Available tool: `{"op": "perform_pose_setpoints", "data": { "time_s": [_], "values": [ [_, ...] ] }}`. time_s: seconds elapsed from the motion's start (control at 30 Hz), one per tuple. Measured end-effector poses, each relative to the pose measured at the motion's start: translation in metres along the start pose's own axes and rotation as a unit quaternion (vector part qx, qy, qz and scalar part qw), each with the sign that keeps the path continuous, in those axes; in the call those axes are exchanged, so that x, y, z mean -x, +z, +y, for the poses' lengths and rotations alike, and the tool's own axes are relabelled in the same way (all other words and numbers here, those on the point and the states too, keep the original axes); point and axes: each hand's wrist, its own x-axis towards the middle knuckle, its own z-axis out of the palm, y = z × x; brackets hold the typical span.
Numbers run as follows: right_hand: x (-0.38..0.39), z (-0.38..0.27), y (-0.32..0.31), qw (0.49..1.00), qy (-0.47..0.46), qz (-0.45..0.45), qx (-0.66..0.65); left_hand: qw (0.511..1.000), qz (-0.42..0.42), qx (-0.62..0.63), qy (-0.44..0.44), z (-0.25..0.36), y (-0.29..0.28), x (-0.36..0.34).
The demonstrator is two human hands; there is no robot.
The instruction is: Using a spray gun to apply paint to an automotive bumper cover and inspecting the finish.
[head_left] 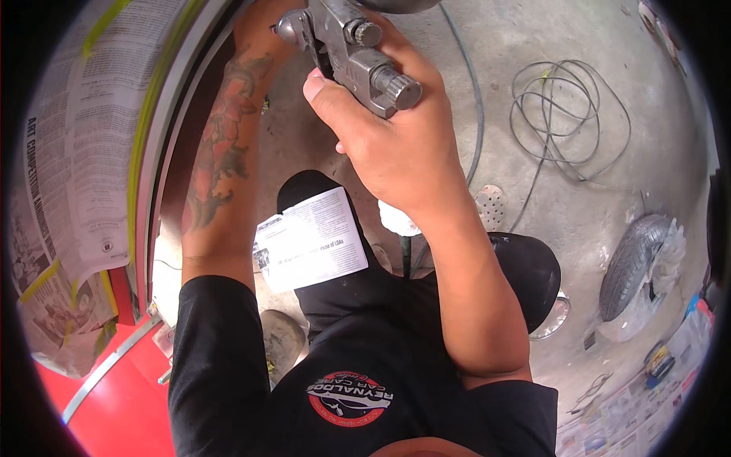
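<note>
A metal spray gun (352, 65) with knurled knobs is gripped in my right hand (407, 145). My right thumb lies along the gun's body near its trigger. The gun's top end runs out past the upper edge of the picture. My left arm reaches up on the left, and my left hand (266, 27) is beside the gun's front end, partly cut off by the upper edge. Its fingers are hidden. A sheet of newspaper (316, 240) rests across my left thigh.
Left of my arm stands a red vehicle panel (126, 396), with newspaper (68, 152) fixed by yellow-green tape above it. On the concrete floor lie a coiled cable (525, 114), a dark hose (478, 99), a tyre (636, 263) with clear plastic, and spread newspaper (647, 415).
</note>
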Motion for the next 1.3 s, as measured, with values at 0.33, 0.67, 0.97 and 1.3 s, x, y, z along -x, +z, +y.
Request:
{"op": "perform_pose_setpoints", "data": {
  "time_s": [0.33,0.67,0.97,1.3],
  "values": [
    [-0.001,-0.004,-0.018,1.0,0.001,-0.01,-0.01,0.944,-0.045,-0.324,-0.045,-0.002,-0.001,0.009],
    [0.001,-0.016,-0.026,1.0,-0.027,0.007,-0.009,0.914,0.005,-0.403,0.045,-0.011,-0.007,0.024],
    [0.004,-0.005,-0.022,1.0,-0.031,0.006,-0.005,0.944,0.042,-0.327,0.023,0.011,-0.003,0.027],
    [0.002,-0.001,-0.017,0.999,-0.033,0.0,-0.01,0.934,-0.079,-0.345,-0.041,0.002,-0.021,0.03]
  ]
}}
